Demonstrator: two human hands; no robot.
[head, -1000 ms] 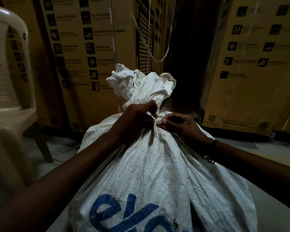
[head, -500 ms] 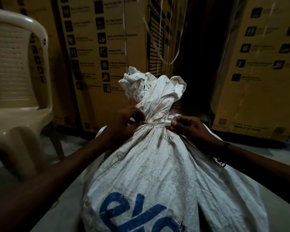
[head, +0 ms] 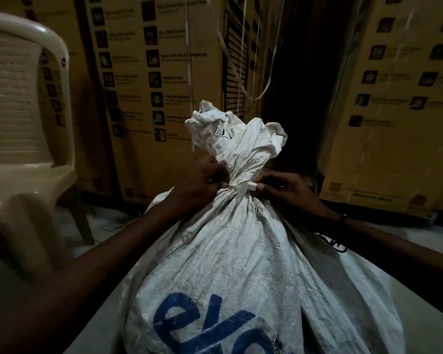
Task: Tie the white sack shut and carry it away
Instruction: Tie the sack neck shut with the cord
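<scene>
A full white woven sack [head: 241,251] with blue lettering stands in front of me, its mouth bunched into a ruffled top. A thin white strap [head: 241,187] runs tight around the gathered neck. My left hand [head: 200,183] pinches the strap's left end against the neck. On the right side of the neck, my right hand [head: 281,189] holds the strap's other end between thumb and fingers. A dark band sits on my right wrist.
A cream plastic chair [head: 23,123] stands close on the left. Tall printed cardboard boxes [head: 149,85] line the wall behind the sack, another box [head: 394,111] at the right, with a dark gap between them. Loose white packing straps [head: 243,72] hang above the sack.
My hands have drawn apart to either side of the neck, pulling the strap flat and tight around it. The sack's top stands more upright.
</scene>
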